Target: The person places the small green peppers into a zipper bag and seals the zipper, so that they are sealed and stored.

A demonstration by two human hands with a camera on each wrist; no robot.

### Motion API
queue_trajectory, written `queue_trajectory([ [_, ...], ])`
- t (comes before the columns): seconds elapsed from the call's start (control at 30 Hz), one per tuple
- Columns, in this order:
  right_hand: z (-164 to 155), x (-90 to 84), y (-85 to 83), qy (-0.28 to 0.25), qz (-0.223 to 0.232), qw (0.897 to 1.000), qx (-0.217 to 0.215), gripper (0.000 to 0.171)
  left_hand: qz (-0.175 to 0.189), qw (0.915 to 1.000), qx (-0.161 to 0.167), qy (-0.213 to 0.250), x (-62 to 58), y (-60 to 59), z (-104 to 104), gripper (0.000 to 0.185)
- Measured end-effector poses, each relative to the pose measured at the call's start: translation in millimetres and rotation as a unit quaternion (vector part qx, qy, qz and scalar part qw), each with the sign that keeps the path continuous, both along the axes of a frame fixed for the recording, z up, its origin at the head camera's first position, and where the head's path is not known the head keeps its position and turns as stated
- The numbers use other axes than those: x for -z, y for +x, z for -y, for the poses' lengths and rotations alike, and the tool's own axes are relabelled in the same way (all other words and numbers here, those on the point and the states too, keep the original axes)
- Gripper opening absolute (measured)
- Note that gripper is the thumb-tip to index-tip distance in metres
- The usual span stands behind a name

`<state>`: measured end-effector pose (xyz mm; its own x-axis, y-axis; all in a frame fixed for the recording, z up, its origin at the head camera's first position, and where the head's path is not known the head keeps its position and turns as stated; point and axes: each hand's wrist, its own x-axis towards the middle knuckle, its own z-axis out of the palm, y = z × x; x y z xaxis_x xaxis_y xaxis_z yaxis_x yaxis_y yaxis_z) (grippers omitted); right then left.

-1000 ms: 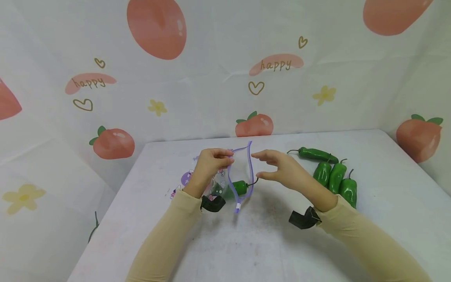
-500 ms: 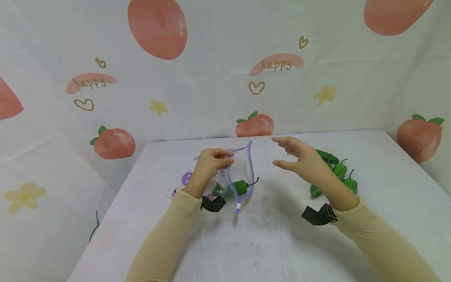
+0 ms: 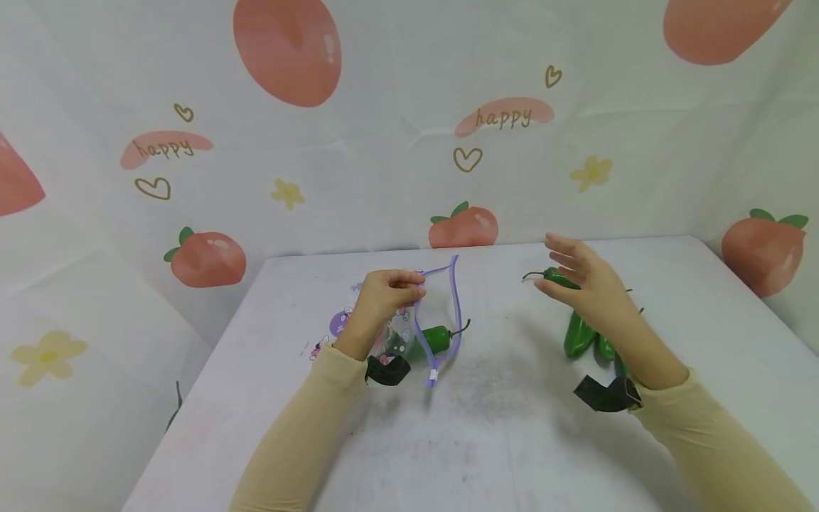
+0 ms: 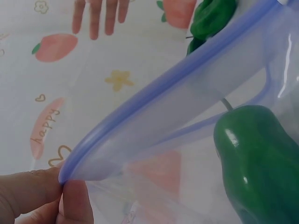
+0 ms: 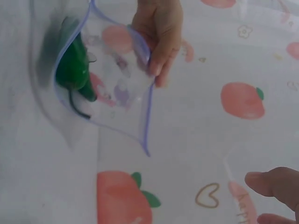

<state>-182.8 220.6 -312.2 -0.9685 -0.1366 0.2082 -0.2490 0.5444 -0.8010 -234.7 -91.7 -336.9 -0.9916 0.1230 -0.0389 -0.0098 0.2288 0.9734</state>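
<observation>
1. At table centre, the zip bag (image 3: 427, 323) stands on its side with its mouth open toward the right; its purple rim (image 3: 456, 299) bows into a loop. One green pepper (image 3: 438, 338) lies inside, low in the bag, with its stem poking toward the opening.
2. Left hand (image 3: 382, 299): thumb and fingertips pinch the near lip of the rim, as the left wrist view (image 4: 65, 186) confirms. The wrist is bent and the forearm rests low along the table (image 3: 486, 441).
3. Right hand (image 3: 585, 281): raised above the table and well apart from the bag, fingers spread and relaxed, gripping nothing. It hovers over the loose peppers (image 3: 579, 334), close to the long one (image 3: 555, 276) at the back of the group.
4. Risk (judgement): only one lip is held, so the far lip could sag and narrow the mouth. A pepper brought in would then catch on the rim.
5. Risk (judgement): the pinch is light, and a tug on the bag may slip the film free or tip the bag so that the pepper inside rolls out.
6. Backdrop: peach-print cloth (image 3: 288, 50) behind the table.
</observation>
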Motion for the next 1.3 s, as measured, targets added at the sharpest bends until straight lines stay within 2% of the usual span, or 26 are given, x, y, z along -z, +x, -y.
queue_trajectory([
  [0.23,-11.0,14.2,-0.3,0.006,0.015,1.000,0.023,0.086,-0.003,1.0000,0.002,0.000,-0.6,1.0,0.3,0.021],
  [0.47,-20.9,29.9,-2.5,0.005,0.049,0.998,0.038,0.091,0.002,1.0000,-0.003,-0.005,-1.7,1.7,0.2,0.021],
  [0.67,-27.7,40.2,-4.2,0.043,0.078,0.995,0.051,0.092,0.006,0.9998,-0.008,-0.015,-2.7,1.7,0.8,0.020],
  [0.9,-35.4,54.8,-4.8,0.057,0.074,0.995,0.043,0.089,0.008,0.9999,-0.006,-0.013,-6.3,2.4,0.0,0.020],
  [1.3,-40.8,64.5,-4.2,0.090,0.105,0.989,0.055,0.090,0.013,0.9998,-0.009,-0.008,-4.2,-0.1,0.4,0.020],
])
